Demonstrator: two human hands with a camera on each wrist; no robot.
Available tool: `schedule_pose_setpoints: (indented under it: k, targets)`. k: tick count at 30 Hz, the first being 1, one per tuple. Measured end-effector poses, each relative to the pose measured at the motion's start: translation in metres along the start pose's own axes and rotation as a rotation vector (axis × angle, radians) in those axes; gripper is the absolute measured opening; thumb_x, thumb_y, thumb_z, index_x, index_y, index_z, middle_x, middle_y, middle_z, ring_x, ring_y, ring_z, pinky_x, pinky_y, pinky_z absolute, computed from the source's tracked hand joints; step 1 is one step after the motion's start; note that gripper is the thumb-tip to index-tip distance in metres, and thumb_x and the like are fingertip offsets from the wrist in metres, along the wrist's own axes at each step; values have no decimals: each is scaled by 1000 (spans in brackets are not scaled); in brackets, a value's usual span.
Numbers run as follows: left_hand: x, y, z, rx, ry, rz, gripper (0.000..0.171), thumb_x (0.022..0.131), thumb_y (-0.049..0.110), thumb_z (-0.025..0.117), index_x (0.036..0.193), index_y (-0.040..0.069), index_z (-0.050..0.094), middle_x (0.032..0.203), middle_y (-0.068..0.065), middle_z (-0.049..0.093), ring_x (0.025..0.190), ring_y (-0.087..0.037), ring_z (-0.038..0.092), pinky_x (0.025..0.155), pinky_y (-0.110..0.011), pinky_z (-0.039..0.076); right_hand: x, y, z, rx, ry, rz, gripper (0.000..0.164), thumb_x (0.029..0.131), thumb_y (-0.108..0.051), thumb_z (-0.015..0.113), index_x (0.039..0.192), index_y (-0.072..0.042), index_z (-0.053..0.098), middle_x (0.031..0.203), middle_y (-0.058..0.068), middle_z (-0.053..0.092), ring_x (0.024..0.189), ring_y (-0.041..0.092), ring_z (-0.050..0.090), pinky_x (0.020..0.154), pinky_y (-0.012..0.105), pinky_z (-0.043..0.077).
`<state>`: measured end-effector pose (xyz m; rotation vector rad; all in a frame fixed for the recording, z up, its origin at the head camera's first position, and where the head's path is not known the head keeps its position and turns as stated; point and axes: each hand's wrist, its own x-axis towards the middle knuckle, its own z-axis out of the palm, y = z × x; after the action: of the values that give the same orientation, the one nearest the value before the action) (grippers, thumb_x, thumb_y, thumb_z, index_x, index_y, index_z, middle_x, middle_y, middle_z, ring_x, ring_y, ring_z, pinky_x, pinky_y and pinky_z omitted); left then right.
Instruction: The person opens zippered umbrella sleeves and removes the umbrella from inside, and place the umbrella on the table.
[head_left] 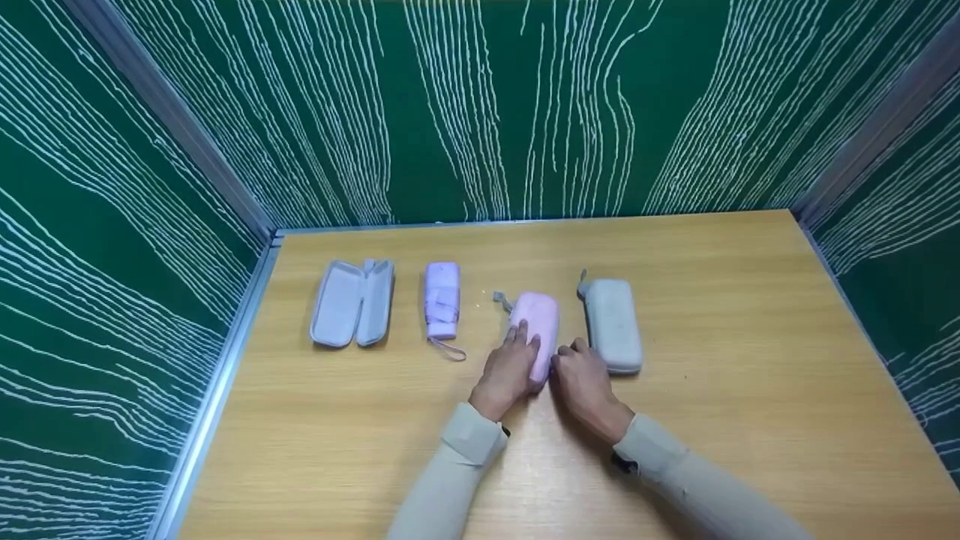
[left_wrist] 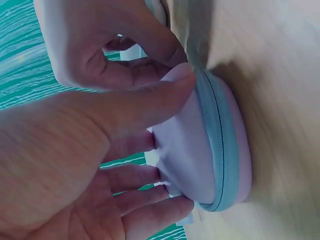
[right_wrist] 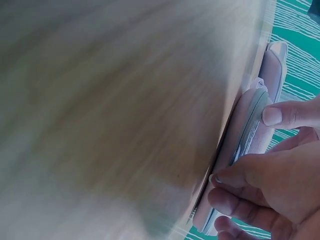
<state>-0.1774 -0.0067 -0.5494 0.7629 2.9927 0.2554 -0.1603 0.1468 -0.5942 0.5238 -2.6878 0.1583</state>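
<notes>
A pink zip case (head_left: 538, 309) with a grey zip band (left_wrist: 222, 145) lies closed on the wooden table. My left hand (head_left: 508, 371) grips it, with the thumb by the near end and the other fingers spread over the top and far side. At the case's right side, my right hand (head_left: 585, 384) has its thumb and index finger pinched together at the zip. A small pale tip, apparently the zip pull (right_wrist: 212, 178), shows at those fingertips in the right wrist view; most of it is hidden. A grey loop (head_left: 502, 300) sticks out at the far left corner.
Right of my right hand lies a closed grey zip case (head_left: 615, 322) with a loop. A folded purple umbrella (head_left: 442, 296) with a wrist strap rests to the left. Farther left is an opened pale grey case (head_left: 337, 307). Green panels (head_left: 525, 112) with white lines border the table (head_left: 337, 435).
</notes>
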Motion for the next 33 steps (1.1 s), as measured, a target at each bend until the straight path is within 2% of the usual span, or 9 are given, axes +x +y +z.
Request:
schedule_pose_setpoints:
  k: [6,17,25,29,33]
  targets:
    - [0,5,4,-20,36,-23,65,83,20,86,142,2,65,152,-29,54,136,-39,59,87,-41,63,-1,4,-1,-27,29,-42,11,74,9,71,77,0,77,72,11,69,74,31,59,60,39,55]
    - [0,9,4,-38,-16,-69,65,87,16,82,147,2,61,157,-28,49,143,-39,53,89,-42,62,-2,4,0,-50,21,-60,12,74,10,75,79,-1,78,74,11,70,74,30,60,60,37,55]
    - [-3,11,6,-10,77,-50,65,81,18,88,141,2,66,151,-27,56,137,-38,59,80,-41,64,-6,5,2,-33,38,-36,11,78,8,72,75,-2,76,72,10,67,75,30,58,61,38,54]
    - [-2,12,9,0,66,-62,67,82,18,88,143,2,64,152,-27,54,138,-38,58,80,-40,64,-9,2,2,-20,30,-29,11,79,8,72,76,-1,77,72,10,68,74,30,58,59,39,54]
    - [1,12,12,33,59,-94,67,84,20,86,145,3,63,154,-26,53,140,-38,56,80,-38,64,-14,-3,-1,25,14,-65,11,77,10,73,77,0,77,71,10,68,72,29,57,58,39,52]
